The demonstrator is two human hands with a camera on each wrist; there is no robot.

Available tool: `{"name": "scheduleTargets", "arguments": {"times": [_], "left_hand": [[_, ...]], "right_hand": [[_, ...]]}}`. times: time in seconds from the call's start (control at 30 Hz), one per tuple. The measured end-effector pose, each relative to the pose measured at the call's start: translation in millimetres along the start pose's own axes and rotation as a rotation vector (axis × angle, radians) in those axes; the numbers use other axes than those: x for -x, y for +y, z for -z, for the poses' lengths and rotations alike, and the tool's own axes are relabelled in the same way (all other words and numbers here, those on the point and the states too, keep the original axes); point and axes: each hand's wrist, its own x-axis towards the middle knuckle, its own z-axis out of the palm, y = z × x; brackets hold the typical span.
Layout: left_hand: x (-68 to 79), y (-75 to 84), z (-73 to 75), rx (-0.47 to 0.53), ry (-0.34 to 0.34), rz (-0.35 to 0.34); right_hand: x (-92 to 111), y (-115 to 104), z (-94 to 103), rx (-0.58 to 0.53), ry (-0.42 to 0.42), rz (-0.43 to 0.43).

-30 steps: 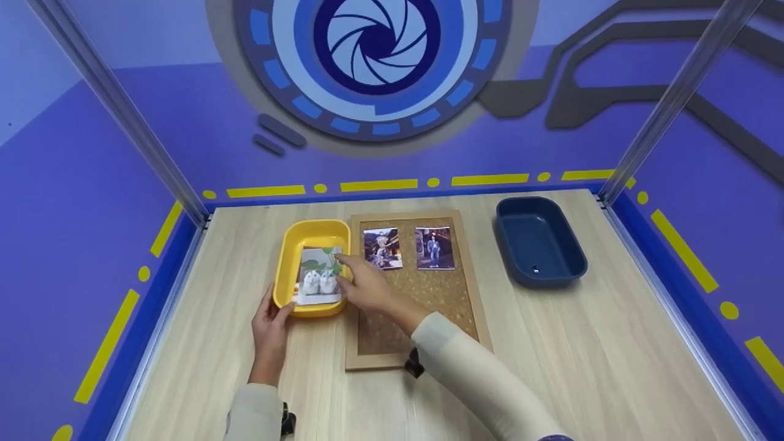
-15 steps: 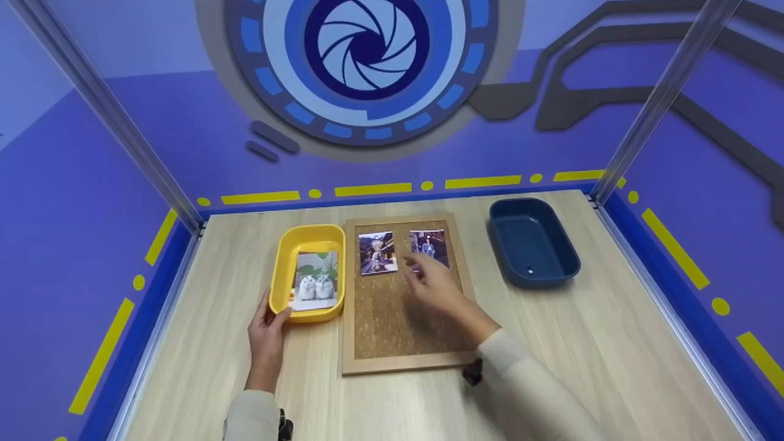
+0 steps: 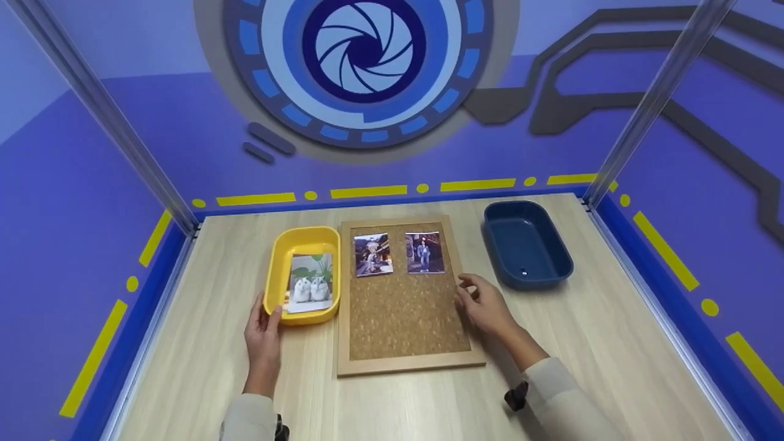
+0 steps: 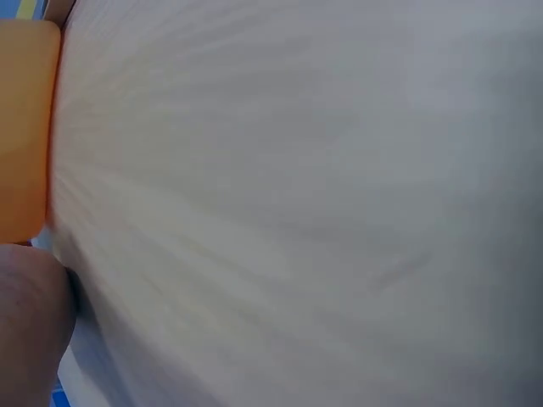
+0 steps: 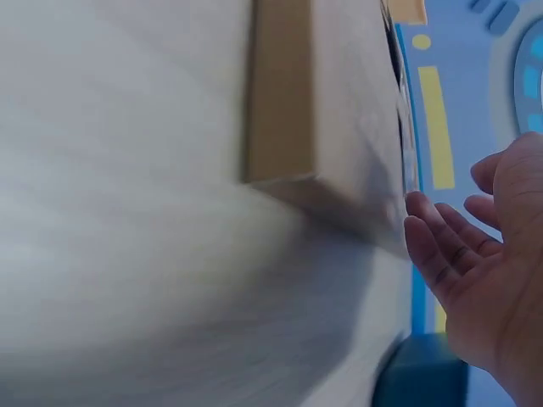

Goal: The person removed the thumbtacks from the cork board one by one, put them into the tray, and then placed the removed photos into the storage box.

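At the near left corner of the yellow tray (image 3: 304, 318), my left hand (image 3: 263, 343) grips the rim, thumb on top and fingers along the outer side. Inside the tray lies a photo of two white hamsters and green leaves (image 3: 310, 285). My right hand (image 3: 488, 306) holds nothing, its fingers loosely bent by the right edge of the framed corkboard (image 3: 407, 318). In the right wrist view this hand's fingers (image 5: 433, 254) appear beside the board's wooden frame. Two photos of people, a left one (image 3: 372, 255) and a right one (image 3: 424, 252), lie side by side on the upper cork.
A dark blue tray (image 3: 539, 282) stands on the right of the wooden table (image 3: 392, 410), with a tiny shiny thing near its front inside. Purple panels (image 3: 294, 177) with metal corner posts enclose the table at the back and sides.
My right hand has moved right, from the yellow tray across the corkboard to its right edge. The left hand stays on the yellow tray. The head view has shifted slightly.
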Motion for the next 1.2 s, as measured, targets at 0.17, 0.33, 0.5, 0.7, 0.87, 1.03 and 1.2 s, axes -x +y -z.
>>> {"name": "scheduleTargets", "arguments": {"times": [0.17,0.33,0.5,0.7,0.87,1.03,1.2], "left_hand": [[2.8,-0.8,-3.6,-0.028,0.054,-0.019],[11.0,-0.5,-14.6,-0.152,0.214,-0.149],[28.4,3.8,-44.8,-0.270,0.290,-0.498],[43.9,10.6,-96.6,-0.344,0.090,-0.772],[48.8,13.6,-125.2,-0.397,-0.092,-0.765],[46.6,16.5,-144.4,-0.459,-0.200,-0.682],[36.4,15.5,-160.5,-0.509,-0.284,-0.627]], "right_hand": [[4,7,4.1,-0.038,-0.016,-0.030],[3,4,5.5,-0.060,-0.009,-0.056],[1,-1,5.9,-0.067,-0.014,-0.051],[-1,-2,5.0,-0.068,0.001,-0.026],[-1,1,3.7,-0.076,-0.003,-0.045],[-2,1,3.6,-0.085,-0.003,-0.071],[-3,-2,1.7,-0.122,-0.022,-0.081]]}}
